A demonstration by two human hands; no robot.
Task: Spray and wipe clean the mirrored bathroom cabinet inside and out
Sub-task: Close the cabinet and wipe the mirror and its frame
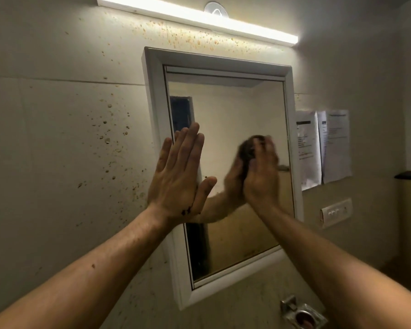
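Note:
The mirrored cabinet (223, 67) hangs on the wall with a white frame, its door closed. My left hand (178, 176) lies flat with straight fingers against the mirror's left edge and the frame. My right hand (261, 172) is blurred by motion and grips a dark crumpled cloth (248, 148) pressed against the glass right of centre. The mirror glass (233, 110) reflects both hands, a pale wall and a dark opening. No spray bottle is in view.
A lit tube light (199, 17) runs above the cabinet. The wall tiles (81, 138) left of it carry brown speckles. Papers (323, 148) hang to the right above a switch plate (336, 212). A metal holder (301, 314) sits below the cabinet.

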